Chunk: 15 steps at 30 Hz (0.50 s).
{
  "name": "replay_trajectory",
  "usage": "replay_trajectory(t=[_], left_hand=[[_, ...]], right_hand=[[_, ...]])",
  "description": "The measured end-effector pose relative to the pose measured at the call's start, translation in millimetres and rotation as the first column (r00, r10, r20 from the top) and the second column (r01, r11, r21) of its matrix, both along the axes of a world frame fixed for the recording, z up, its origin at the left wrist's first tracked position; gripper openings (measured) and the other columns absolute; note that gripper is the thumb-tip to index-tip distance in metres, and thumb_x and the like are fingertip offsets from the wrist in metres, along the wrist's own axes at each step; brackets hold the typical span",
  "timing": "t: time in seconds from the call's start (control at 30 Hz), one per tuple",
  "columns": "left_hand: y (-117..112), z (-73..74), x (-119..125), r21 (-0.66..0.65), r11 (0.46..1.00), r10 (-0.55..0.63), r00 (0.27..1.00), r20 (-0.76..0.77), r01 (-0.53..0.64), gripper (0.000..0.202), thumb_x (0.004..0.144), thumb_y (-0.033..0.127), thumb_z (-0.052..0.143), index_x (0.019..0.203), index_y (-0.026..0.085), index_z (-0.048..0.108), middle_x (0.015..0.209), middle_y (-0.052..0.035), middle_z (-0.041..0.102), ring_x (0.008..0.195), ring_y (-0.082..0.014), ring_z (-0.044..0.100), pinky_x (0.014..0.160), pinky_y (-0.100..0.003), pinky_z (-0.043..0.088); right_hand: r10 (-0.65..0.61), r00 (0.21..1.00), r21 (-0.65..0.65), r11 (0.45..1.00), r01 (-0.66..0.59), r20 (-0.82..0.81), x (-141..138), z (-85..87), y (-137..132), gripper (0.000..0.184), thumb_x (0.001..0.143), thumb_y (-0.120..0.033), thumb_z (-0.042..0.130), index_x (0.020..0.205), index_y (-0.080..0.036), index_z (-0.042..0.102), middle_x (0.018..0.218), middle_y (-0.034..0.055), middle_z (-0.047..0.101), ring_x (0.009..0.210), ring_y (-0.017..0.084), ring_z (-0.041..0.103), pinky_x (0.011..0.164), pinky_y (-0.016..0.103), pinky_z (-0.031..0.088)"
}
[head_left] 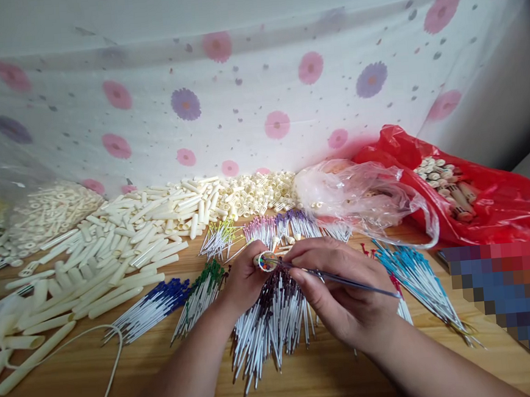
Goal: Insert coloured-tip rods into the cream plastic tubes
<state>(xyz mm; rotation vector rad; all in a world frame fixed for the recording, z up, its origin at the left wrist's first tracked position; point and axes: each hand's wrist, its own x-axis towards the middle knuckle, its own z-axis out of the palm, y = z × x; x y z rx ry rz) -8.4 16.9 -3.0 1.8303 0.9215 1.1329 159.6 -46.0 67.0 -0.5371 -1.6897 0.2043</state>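
My left hand is closed around a short cream pen barrel, its round open end turned towards me. Small coloured pieces show inside that opening. Slim dark metal tweezers are pinched in my right hand, their tips at the barrel's opening. Beneath both hands lies a fanned pile of white pen refills with dark brown ends. Green-ended refills and blue-ended refills lie left of it. Light-blue-ended refills are to the right, beside a few red-ended refills, partly hidden by my right hand.
Cream tubes are heaped at the left, small cream parts at the back. Yellow-ended, pink-ended and purple-ended refills lie behind my hands. A clear bag and red bag stand right. A cord crosses the table's front left.
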Motion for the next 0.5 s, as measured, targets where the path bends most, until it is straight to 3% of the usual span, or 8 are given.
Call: replay_trajectory(t=[0.23, 0.5], left_hand=[[0.7, -0.4, 0.9, -0.022, 1.0, 0.0, 1.0, 0.014, 0.0, 0.038, 0.083, 0.05, 0.055, 0.064, 0.019, 0.043, 0.065, 0.0014, 0.044, 0.063, -0.0151, 0.043, 0.059, -0.028, 0.032], [0.3, -1.7, 1.7, -0.021, 1.0, 0.007, 1.0, -0.017, -0.007, 0.043, 0.081, 0.058, 0.053, 0.065, 0.019, 0.043, 0.064, 0.0023, 0.042, 0.062, -0.0142, 0.04, 0.057, -0.028, 0.03]], right_hand=[[-0.051, 0.995, -0.068, 0.997, 0.046, -0.083, 0.4, -7.8, -0.3, 0.019, 0.077, -0.007, 0.063, 0.092, -0.019, 0.065, 0.086, 0.0054, 0.07, 0.079, 0.016, 0.067, 0.07, 0.03, 0.056], [-0.026, 0.997, -0.044, 0.999, 0.023, -0.078, -2.8, -6.9, 1.1, 0.019, 0.077, -0.005, 0.062, 0.09, -0.018, 0.063, 0.083, 0.0049, 0.07, 0.078, 0.016, 0.067, 0.069, 0.029, 0.056]])
